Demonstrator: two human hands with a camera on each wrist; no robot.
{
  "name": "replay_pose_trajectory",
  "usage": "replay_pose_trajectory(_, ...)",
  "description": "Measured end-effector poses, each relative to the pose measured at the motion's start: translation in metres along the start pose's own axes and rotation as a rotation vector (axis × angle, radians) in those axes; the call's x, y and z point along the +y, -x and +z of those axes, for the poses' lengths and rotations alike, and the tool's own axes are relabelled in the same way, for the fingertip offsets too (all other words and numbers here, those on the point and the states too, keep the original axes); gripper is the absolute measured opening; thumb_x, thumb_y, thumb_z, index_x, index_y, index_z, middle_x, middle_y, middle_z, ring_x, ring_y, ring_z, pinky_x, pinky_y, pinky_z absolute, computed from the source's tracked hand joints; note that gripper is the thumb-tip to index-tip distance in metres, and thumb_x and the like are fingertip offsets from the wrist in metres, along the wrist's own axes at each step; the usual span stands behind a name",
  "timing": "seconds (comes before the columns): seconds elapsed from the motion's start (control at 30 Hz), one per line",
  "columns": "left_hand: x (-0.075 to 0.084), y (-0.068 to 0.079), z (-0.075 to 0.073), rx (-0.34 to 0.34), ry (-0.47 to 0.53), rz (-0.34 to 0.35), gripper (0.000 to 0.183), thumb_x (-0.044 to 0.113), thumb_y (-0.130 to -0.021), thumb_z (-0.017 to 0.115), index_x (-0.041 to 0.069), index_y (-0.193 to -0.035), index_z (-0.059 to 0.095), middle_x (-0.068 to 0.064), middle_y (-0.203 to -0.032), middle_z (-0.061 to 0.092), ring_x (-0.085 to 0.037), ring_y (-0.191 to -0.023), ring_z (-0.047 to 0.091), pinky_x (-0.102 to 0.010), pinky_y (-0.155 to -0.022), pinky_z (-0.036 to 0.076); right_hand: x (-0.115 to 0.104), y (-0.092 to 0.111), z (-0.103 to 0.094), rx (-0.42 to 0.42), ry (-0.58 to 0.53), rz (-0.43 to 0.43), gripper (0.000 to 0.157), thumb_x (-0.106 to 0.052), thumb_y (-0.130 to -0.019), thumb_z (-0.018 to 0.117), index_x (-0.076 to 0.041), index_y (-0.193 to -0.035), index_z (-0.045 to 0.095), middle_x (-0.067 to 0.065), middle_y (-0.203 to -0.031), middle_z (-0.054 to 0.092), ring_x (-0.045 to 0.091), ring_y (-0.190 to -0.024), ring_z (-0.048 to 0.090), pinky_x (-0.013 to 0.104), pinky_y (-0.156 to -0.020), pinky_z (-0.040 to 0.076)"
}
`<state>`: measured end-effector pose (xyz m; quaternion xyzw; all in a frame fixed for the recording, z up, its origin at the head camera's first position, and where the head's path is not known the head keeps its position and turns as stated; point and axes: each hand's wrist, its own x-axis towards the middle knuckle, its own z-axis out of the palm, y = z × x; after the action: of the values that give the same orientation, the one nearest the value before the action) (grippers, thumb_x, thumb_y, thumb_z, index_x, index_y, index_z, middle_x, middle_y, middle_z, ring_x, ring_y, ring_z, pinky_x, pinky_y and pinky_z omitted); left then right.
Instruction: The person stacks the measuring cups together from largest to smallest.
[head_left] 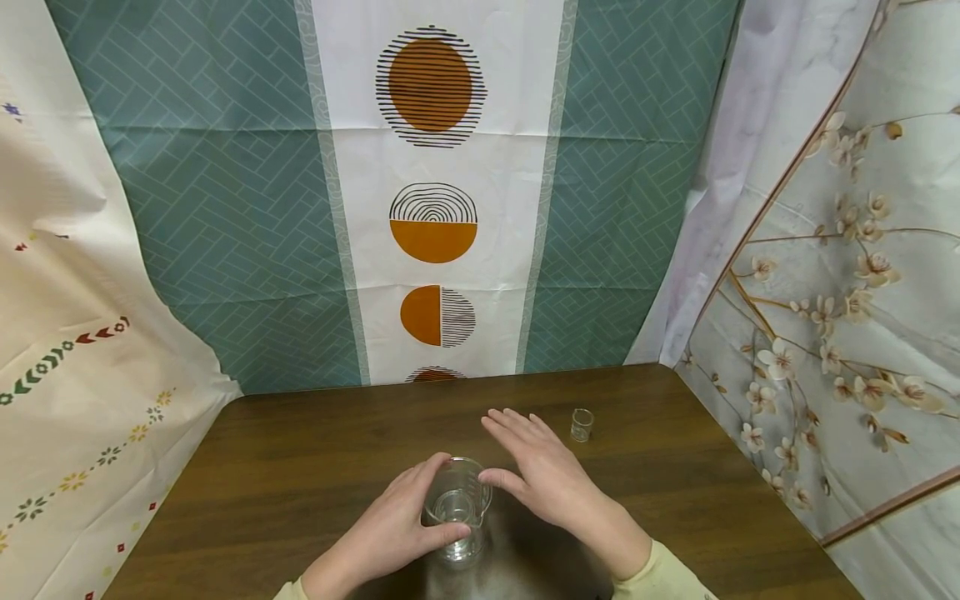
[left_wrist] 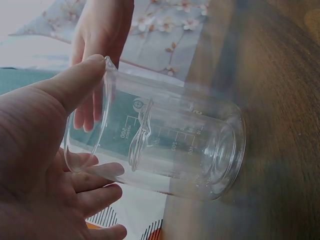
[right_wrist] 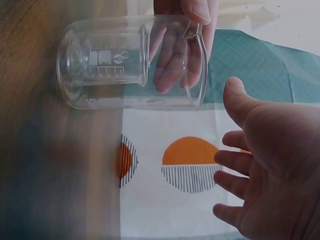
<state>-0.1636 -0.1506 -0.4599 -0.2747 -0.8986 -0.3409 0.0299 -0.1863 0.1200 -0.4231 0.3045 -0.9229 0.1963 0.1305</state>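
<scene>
A large clear glass beaker (head_left: 480, 493) with white volume markings stands upright on the table in front of me. Inside it sits a smaller glass beaker (left_wrist: 175, 145), its rim well below the larger one's. My left hand (head_left: 393, 525) grips the large beaker near its top, thumb at the rim by the spout and fingers round the far side. To the right of it, my right hand (head_left: 551, 471) is held up with fingers extended and thumb apart, holding nothing. In the right wrist view a gap shows between that thumb and the beaker's rim.
A tiny glass beaker (head_left: 582, 425) stands farther back on the right of the dark wooden table (head_left: 315, 450). Patterned cloth (head_left: 225, 208) hangs behind the table's back edge, with more cloth along the left and a flowered one (head_left: 825, 333) along the right.
</scene>
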Motion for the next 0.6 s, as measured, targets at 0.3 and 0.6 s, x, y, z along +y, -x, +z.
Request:
replay_pose_trajectory(0.3, 0.0, 0.0005, -0.0005, -0.009, 0.007, -0.013, 0.088, 0.058, -0.092, 0.087, 0.011, -0.157, 0.05, -0.008, -0.152, 0.062, -0.034, -0.139, 0.057, -0.063, -0.11, 0.05, 0.0043, -0.0007, 0.0005, 0.003, 0.03, 0.019, 0.079, -0.051, -0.104, 0.073, -0.009, -0.166, 0.049, 0.011, -0.173, 0.044, 0.034, -0.162, 0.035, 0.055, -0.132, 0.022)
replay_pose_trajectory(0.6, 0.0017, 0.0003, -0.0002, 0.005, 0.0, -0.012, 0.086, 0.053, -0.091, 0.089, 0.011, -0.156, 0.051, -0.007, -0.15, 0.063, -0.035, -0.138, 0.058, -0.063, -0.11, 0.05, 0.0098, -0.0005, 0.001, 0.011, 0.056, 0.027, 0.08, -0.05, -0.103, 0.075, -0.008, -0.166, 0.049, 0.014, -0.173, 0.043, 0.036, -0.162, 0.034, 0.057, -0.131, 0.024)
